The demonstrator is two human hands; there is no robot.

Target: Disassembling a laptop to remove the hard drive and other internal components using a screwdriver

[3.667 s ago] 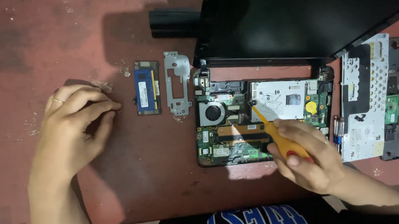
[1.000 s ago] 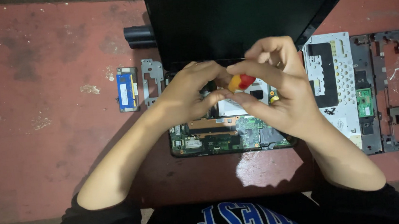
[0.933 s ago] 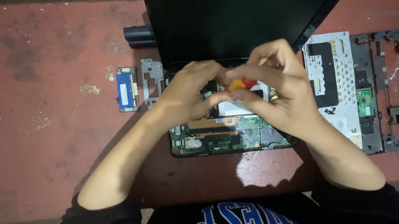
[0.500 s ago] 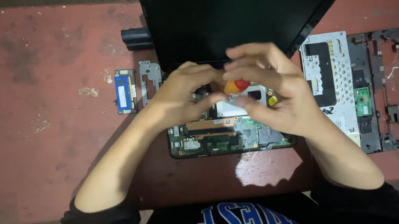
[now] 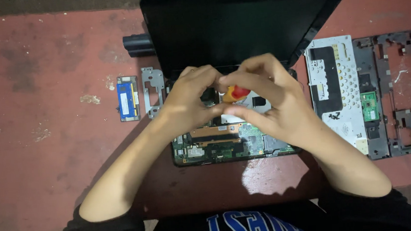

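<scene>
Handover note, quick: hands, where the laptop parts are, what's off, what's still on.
Left hand and right hand: both over the opened laptop base, fingers pinched round an orange and red tool; the exact grip is hidden.
Parts: memory module and metal bracket left of the base; keyboard plate and black top frame to its right; battery behind.
Done: cover, keyboard, memory out.
Left: mainboard still sits in the base, screen attached.

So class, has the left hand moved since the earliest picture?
Yes. The left hand has come off the red table, crossing rightward past the blue memory module, onto the opened laptop.
</scene>
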